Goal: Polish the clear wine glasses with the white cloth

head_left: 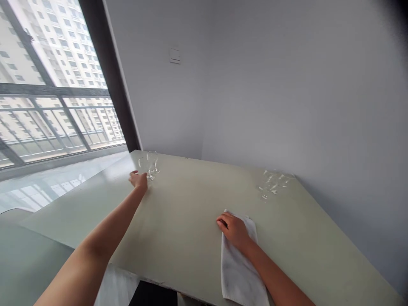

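Observation:
My left hand [139,180] reaches out to the far left of the table, right beside the front one of two clear stemmed glasses [153,158]. Its fingers look spread, and I see nothing held between them; part of the front glass is hidden behind the hand. Both glasses stand upright, one behind the other. A white cloth [240,272] lies lengthwise near the table's front edge. On the far part of this cloth rests my right hand [235,229], fingers loosely curled, with no fold of cloth visible in them.
Several more clear glasses [272,182] stand grouped at the right rear of the pale table [188,212]. Grey walls meet behind the table, with a switch plate [174,55] on one. To the left, a large window [57,85] shows buildings. A chair-like edge [28,242] sits at lower left.

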`<control>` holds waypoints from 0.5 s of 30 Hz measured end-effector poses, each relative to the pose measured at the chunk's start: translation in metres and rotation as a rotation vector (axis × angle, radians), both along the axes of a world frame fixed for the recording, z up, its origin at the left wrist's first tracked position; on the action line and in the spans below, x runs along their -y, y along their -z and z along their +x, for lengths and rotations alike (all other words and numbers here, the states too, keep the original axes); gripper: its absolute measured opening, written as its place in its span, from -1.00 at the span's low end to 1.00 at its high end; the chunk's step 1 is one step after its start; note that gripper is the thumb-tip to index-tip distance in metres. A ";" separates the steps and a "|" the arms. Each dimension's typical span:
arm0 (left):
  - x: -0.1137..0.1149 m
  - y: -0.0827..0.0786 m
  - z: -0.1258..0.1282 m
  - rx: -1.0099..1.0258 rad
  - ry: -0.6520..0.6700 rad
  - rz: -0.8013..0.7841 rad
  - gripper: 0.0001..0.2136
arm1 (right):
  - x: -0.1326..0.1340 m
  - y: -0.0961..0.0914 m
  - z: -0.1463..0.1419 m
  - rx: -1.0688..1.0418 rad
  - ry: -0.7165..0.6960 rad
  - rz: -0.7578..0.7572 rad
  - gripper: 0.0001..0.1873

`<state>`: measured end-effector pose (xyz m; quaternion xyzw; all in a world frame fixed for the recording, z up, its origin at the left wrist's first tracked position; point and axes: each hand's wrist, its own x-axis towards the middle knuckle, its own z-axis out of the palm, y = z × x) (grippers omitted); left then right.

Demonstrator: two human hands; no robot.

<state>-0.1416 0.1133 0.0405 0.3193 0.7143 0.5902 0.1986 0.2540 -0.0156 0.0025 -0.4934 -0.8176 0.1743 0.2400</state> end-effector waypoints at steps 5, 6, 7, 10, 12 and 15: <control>0.015 0.011 0.092 0.001 0.151 -0.007 -0.69 | -0.003 0.002 0.000 0.010 -0.008 0.024 -0.83; 0.016 0.013 0.117 0.004 0.262 -0.021 -0.74 | -0.004 0.002 0.000 0.006 -0.008 0.022 -0.84; 0.017 0.014 0.144 0.008 0.393 -0.042 -0.80 | -0.004 0.002 0.000 0.004 -0.005 0.020 -0.84; 0.015 0.013 0.226 0.037 0.782 -0.115 -0.87 | -0.005 0.001 0.000 0.013 0.001 0.017 -0.85; 0.012 0.011 0.280 0.065 0.984 -0.170 -0.84 | -0.004 -0.001 0.000 0.030 0.008 0.024 -0.84; 0.009 0.010 0.354 0.111 1.156 -0.262 -0.60 | -0.003 -0.001 -0.001 0.053 0.020 0.057 -0.82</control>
